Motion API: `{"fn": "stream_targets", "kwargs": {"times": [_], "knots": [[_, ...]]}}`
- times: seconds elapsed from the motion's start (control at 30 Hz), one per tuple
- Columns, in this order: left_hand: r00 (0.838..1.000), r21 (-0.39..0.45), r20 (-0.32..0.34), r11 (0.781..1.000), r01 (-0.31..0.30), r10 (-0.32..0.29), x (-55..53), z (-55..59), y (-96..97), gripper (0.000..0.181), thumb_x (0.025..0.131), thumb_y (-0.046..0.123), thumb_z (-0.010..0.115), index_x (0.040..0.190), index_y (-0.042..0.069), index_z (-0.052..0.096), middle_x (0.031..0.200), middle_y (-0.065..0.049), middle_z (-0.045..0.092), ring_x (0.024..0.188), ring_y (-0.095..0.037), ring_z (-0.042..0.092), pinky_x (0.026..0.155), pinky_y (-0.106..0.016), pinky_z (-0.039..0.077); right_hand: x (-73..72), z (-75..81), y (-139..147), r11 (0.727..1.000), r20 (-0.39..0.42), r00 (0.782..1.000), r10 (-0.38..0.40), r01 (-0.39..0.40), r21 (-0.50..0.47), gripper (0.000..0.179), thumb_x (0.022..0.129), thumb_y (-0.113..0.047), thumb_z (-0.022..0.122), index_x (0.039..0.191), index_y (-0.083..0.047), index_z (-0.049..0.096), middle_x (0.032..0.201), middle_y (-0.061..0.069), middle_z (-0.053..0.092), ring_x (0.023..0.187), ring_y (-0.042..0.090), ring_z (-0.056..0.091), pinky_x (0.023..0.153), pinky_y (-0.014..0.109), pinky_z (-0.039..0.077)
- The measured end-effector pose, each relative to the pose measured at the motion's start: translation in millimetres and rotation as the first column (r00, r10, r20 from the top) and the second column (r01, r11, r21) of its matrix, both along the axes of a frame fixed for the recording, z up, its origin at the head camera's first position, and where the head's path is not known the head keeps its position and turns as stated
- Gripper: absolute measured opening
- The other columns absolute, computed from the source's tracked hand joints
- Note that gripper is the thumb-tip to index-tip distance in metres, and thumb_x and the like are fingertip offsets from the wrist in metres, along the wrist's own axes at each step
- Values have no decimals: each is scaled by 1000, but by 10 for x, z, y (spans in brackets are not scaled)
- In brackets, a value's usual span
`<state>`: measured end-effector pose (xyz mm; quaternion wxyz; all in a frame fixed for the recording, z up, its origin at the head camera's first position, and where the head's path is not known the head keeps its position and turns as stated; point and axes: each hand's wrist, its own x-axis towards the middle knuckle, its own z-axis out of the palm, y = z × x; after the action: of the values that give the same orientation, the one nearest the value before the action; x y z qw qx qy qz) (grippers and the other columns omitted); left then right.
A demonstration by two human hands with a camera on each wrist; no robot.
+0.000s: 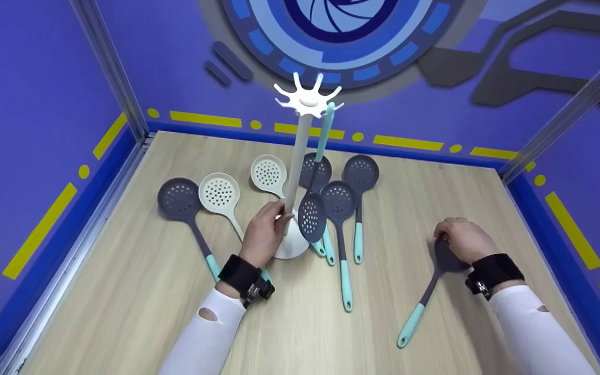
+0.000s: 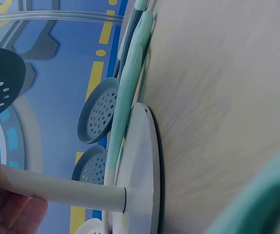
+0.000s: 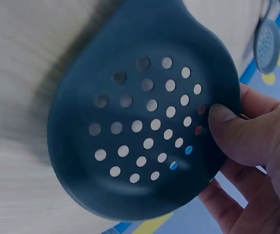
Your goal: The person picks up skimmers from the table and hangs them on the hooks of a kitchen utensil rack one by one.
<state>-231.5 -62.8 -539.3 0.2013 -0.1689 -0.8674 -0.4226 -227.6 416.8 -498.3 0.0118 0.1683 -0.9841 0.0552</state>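
My left hand (image 1: 263, 237) grips the lower pole of a white utensil stand (image 1: 300, 151) with a round base and a crown of hooks. One dark skimmer (image 1: 312, 217) with a mint handle hangs from a hook on the stand's right side. At the right, my right hand (image 1: 464, 239) pinches the head rim of another dark skimmer (image 3: 145, 112); the right wrist view shows the thumb inside the perforated bowl and fingers behind it. That skimmer's mint handle (image 1: 410, 326) points toward the front.
Around the stand lie more skimmers: a dark one (image 1: 179, 199) at far left, white ones (image 1: 219, 192) beside it, and several dark ones (image 1: 339, 200) behind and right of the base. Blue patterned walls (image 1: 175, 62) enclose the wooden table (image 1: 138, 291).
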Motion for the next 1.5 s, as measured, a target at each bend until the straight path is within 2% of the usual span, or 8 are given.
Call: {"fn": "stream_targets", "kwargs": {"times": [0.27,0.57,1.0,1.07,1.13,1.27,1.4,1.5], "knots": [[1000,1,6,1000,-2,2,1,-13,-4,27,104,25,64,127,9,67,109,-6,71,104,-19,71,86,-35,61,-6,83,14,996,55,998,-31,36,-85,24,96,13,60,103,-4,76,102,14,74,97,34,70,86,55,59],[1000,-17,8,1000,-6,6,24,0,-6,23,105,16,65,126,6,66,109,-8,70,104,-21,71,89,-36,60,-20,156,-26,984,19,999,28,-24,-175,25,95,15,59,102,-4,75,102,13,75,98,35,70,86,54,58],[1000,8,8,1000,3,-3,16,15,1,28,104,23,65,128,7,67,114,-9,71,109,-23,71,93,-36,60,19,221,-121,963,2,1000,8,-7,-270,25,99,9,62,108,-10,76,106,7,75,102,29,70,86,49,57],[1000,14,18,1000,8,-9,14,18,-1,28,105,23,64,128,8,66,115,-9,71,110,-23,71,94,-36,60,35,236,-148,952,-10,1000,-7,4,-305,25,100,7,62,108,-11,76,107,6,75,103,27,70,87,40,56],[1000,13,25,1000,9,-10,12,21,-3,27,105,23,63,128,8,66,115,-8,71,110,-22,71,94,-36,60,55,250,-171,936,-23,999,-32,22,-350,24,101,5,62,109,-12,77,108,4,75,104,25,69,88,27,54],[1000,-2,7,1000,8,-8,6,23,-2,26,105,20,64,127,7,66,113,-9,71,107,-22,71,90,-35,61,107,281,-241,892,-53,994,-93,60,-447,22,103,-1,62,112,-13,78,111,4,75,104,19,68,85,5,44],[1000,-12,-15,1000,4,-4,4,15,4,24,105,16,65,126,6,66,110,-9,70,103,-22,71,84,-35,61,128,296,-354,840,-33,984,-176,132,-526,22,106,-6,60,115,-16,77,115,5,74,102,8,65,82,1,44],[1000,-11,-9,1000,1,-1,8,8,7,23,105,14,65,126,5,66,109,-8,70,101,-22,70,84,-35,61,122,305,-455,791,5,973,-231,191,-582,21,107,-11,60,117,-17,77,118,7,73,102,3,63,82,3,47]]}}
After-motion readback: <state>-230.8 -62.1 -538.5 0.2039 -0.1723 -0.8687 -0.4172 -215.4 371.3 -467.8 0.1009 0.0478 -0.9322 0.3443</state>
